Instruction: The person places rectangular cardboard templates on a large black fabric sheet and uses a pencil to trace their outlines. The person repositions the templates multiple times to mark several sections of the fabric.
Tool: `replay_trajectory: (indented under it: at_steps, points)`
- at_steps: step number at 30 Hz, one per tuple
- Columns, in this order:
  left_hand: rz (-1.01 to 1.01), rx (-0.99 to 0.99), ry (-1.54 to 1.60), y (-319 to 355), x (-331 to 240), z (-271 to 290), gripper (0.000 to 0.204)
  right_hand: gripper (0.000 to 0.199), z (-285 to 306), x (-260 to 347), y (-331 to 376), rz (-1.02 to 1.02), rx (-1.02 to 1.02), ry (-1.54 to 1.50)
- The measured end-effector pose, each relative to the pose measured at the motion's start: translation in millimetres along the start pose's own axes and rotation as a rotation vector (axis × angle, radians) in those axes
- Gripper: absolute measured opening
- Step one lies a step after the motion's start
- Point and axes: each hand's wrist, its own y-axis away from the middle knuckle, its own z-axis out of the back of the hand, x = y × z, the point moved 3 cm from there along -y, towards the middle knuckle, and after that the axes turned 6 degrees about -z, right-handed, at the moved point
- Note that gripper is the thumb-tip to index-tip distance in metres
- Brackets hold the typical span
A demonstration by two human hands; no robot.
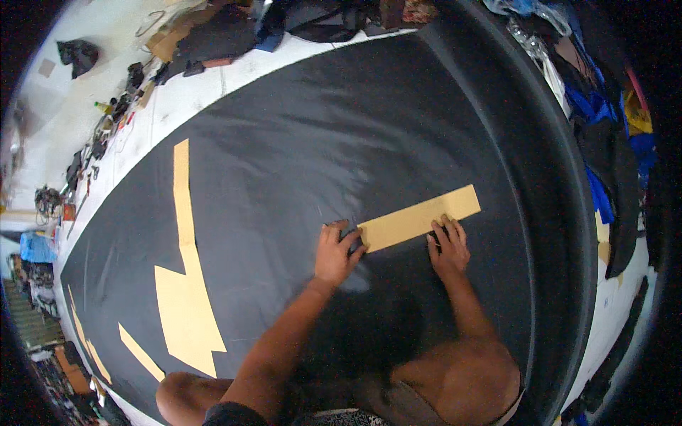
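A long tan cardboard strip (415,219) lies flat on a wide sheet of black material (284,163), slanting up toward the right. My left hand (339,252) is at the strip's left end, its fingers apart and its fingertips against or close to the short edge. On the lower long edge, right of the middle, rest the fingertips of my right hand (449,245), also spread. Neither hand is wrapped round anything. Further left on the black sheet lie a long narrow card piece (183,195) and a broad notched card piece (186,309).
Two smaller card strips, one a thin strip (141,351), lie near the sheet's left end. A thick black fold (540,199) runs along the right side. Dark fabric scraps (220,39) lie beyond the far edge, and blue and black cloths (604,142) on the right.
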Motion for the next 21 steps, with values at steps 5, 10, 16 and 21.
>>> replay_trajectory:
  at_steps: [5,10,16,21]
  points:
    - [0.041,0.051,0.123,-2.7,3.6,12.2,0.039,0.036,-0.5,-2.1,2.7,-0.018,0.040,-0.013]
    - [-0.097,0.123,-0.132,-17.0,61.9,94.6,0.041,0.038,8.6,-1.2,-1.8,-0.013,0.054,-0.066]
    - [0.543,0.606,-0.603,-2.7,177.4,288.8,0.044,0.033,42.3,15.7,-34.0,-0.018,-0.084,-0.138]
    - [0.908,0.132,-0.436,57.8,236.6,376.1,0.053,0.020,127.0,98.1,-163.6,0.177,-0.099,-0.125]
